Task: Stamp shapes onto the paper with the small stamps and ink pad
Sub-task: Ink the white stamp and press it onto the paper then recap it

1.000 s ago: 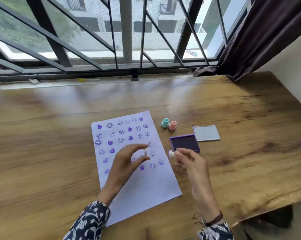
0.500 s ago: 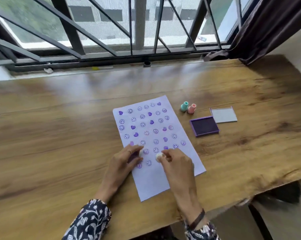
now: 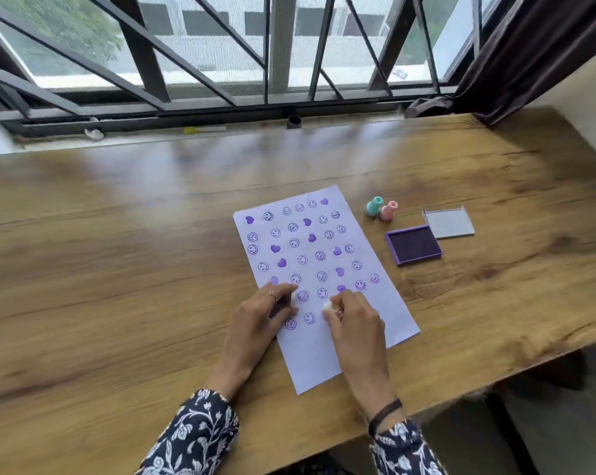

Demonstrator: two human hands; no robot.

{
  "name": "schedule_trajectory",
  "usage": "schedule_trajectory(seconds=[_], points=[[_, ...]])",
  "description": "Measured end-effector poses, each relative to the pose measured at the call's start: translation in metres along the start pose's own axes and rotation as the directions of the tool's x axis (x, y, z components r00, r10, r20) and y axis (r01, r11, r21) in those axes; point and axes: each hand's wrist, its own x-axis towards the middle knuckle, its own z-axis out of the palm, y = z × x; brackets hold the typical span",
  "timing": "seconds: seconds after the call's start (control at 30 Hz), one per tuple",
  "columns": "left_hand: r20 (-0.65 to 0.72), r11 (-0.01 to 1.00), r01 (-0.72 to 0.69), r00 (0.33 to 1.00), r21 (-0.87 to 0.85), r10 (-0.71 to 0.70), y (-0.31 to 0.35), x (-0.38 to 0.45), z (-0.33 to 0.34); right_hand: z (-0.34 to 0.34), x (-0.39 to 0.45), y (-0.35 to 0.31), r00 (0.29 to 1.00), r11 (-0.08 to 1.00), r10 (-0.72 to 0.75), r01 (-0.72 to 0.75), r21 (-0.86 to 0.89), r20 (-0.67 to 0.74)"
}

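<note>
Two hands work over the lower half of the paper (image 3: 327, 269), which lies at frame centre on the wooden surface (image 3: 118, 269).

Left of centre: the left hand (image 3: 262, 317) rests on the sheet's left edge. Its fingers are closed around a small white stamp (image 3: 293, 298). One second ago this hand was raised over the sheet with the stamp in view; it is now lowered against the paper, steadying it.

Centre: the right hand (image 3: 355, 320) grips a second white stamp (image 3: 327, 306) between fingertips and thumb, and presses it down on the paper beside the lowest row of smiley prints. One second ago this hand was at the ink pad; half a second ago it had arrived at this spot. Judgement: the stamp is freshly inked and an impression is being made now. The print itself is hidden under the stamp.

Right of centre: a teal stamp (image 3: 373, 206) and a pink stamp (image 3: 388, 210) stand upright, touching or nearly so, just off the sheet's upper right corner. Further right, the purple ink pad (image 3: 414, 244) lies open, with its grey lid (image 3: 449, 222) beside it.

Task status, as judged: roughly two thirds of the sheet carries smileys and hearts; the bottom strip is blank. Next step: lift the stamp straight up to avoid smearing.
</note>
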Motion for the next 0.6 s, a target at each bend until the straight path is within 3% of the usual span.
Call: schedule_trajectory(seconds=[0.13,0.23,0.33,0.43,0.5,0.6], points=[[-0.001,1.0,-0.004,1.0,0.011,0.004,0.002,0.0,0.0,-0.002,0.004,0.002,0.999,1.0,0.009,-0.009,0.005,0.034],[-0.003,1.0,0.003,1.0,0.008,-0.003,0.001,0.001,-0.001,-0.011,0.01,0.007,0.976,0.935,0.212,-0.22,0.278,0.057],[0.005,1.0,0.003,1.0,-0.001,-0.003,0.002,0.001,-0.003,-0.024,0.01,0.017,0.886,0.585,0.443,-0.403,0.704,0.139],[0.022,1.0,0.006,1.0,0.028,-0.007,0.004,0.001,-0.002,-0.038,0.009,0.025,0.853,0.25,0.436,-0.421,0.872,0.287],[-0.002,0.999,0.029,1.0,0.026,-0.029,0.007,0.001,-0.001,-0.047,0.009,0.026,0.848,0.142,0.398,-0.433,0.89,0.349],[-0.07,1.0,0.015,0.997,-0.016,-0.016,0.024,0.004,0.002,-0.058,0.01,0.028,0.868,0.137,0.336,-0.431,0.892,0.367]])
